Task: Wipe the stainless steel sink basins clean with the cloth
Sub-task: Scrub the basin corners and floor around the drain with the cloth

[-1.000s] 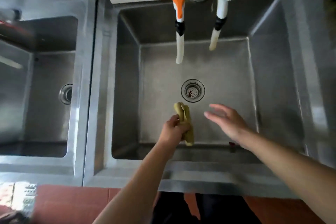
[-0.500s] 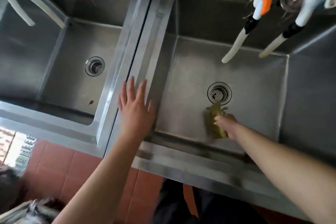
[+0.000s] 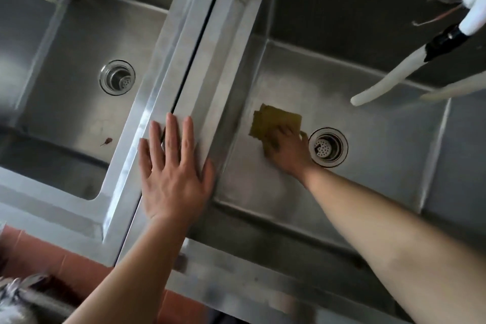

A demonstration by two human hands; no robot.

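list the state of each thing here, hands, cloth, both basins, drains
left hand: flat on the rim between basins
right hand: presses the cloth
cloth: spread on right basin floor
right basin: being wiped
left basin: small reddish speck on floor
drains: uncovered

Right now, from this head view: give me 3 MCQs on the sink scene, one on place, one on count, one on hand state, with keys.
1. Where does the cloth lie?
A. on the floor of the right basin, left of its drain
B. in the left basin
C. draped over the hose

2. How many basin drains show?
A. one
B. two
C. four

3. What is the left hand doing?
A. gripping the cloth
B. holding a hose
C. resting flat on the ledge between the basins

Key: 1 A, the right hand presses it on the right basin floor beside the right drain. 2 B, that one plus the left drain. 3 C, straight fingers lie spread on the divider ledge.
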